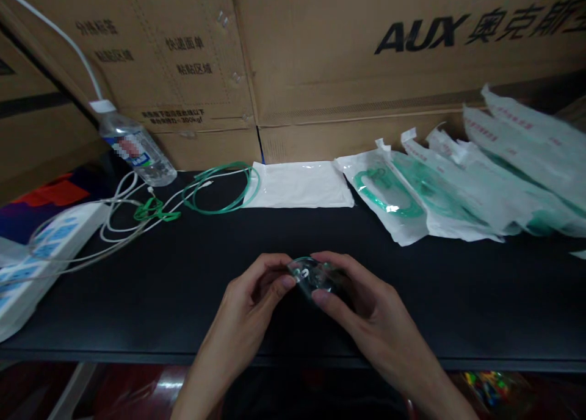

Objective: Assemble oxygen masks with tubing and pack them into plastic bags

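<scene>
Clear plastic piece (307, 278) is mid-handling, not set down, in from the black surface's (151, 298) front edge; left hand (254, 301) and right hand (368, 304) both pinch it. Green tubing (214, 213) lies loose near the back edge; back-right bags (462, 185) look unopened.

Clear, glossy piece with a green rim (306, 279), partly hidden by the right hand (368, 307); long white power strip (57, 240), cut off at left.

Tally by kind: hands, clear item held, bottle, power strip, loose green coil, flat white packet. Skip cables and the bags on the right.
Hands: 2
Clear item: 1
Bottle: 1
Power strip: 1
Green coil: 1
White packet: 1
Total: 7
</scene>
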The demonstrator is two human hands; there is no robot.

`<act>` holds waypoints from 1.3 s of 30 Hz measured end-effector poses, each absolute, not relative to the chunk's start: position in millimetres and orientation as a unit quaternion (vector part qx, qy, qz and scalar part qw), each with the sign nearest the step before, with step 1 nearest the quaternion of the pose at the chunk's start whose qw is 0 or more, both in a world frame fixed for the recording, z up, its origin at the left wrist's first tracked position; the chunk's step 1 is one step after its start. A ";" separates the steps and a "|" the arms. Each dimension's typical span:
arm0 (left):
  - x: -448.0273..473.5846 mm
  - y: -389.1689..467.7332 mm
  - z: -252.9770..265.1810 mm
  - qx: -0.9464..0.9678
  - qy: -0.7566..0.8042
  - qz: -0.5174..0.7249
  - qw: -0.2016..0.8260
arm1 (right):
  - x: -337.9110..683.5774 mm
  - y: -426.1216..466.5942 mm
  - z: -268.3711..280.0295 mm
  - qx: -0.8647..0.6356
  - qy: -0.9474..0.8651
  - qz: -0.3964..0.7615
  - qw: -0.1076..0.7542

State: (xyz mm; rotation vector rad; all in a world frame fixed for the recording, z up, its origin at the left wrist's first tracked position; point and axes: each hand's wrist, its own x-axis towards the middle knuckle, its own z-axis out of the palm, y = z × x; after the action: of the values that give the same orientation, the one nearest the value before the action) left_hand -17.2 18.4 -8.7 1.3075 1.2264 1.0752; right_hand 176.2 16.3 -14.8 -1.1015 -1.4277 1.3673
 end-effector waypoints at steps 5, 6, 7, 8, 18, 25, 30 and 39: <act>-19.4 17.0 -8.8 0.521 0.485 0.445 0.543 | 178.4 17.0 -11.0 -0.448 -0.547 0.564 0.427; -19.1 16.5 -8.3 0.516 0.484 0.443 0.551 | 178.5 17.8 -10.8 -0.450 -0.547 0.564 0.424; -18.1 16.1 -7.8 0.508 0.486 0.444 0.556 | 178.6 18.7 -10.7 -0.452 -0.549 0.564 0.419; -16.6 15.7 -7.1 0.498 0.490 0.446 0.560 | 178.5 19.6 -10.6 -0.453 -0.550 0.565 0.415; 0.4 12.5 -5.4 0.449 0.512 0.497 0.538 | 175.1 16.9 -7.1 -0.430 -0.533 0.577 0.446; -1.5 12.8 -8.0 0.459 0.497 0.501 0.540 | 169.8 17.5 -10.0 -0.460 -0.521 0.529 0.487; -1.8 12.4 -8.4 0.465 0.497 0.499 0.537 | 161.4 8.9 -14.1 -0.492 -0.564 0.378 0.544; 0.2 14.2 -6.5 0.457 0.500 0.500 0.539 | 149.4 -2.7 -15.6 -0.487 -0.651 0.167 0.558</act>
State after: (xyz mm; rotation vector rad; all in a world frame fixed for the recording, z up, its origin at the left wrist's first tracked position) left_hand 0.2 14.2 -6.5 1.0867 1.1885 1.1899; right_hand 149.4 -2.7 -15.6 -1.1476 -1.5353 0.3932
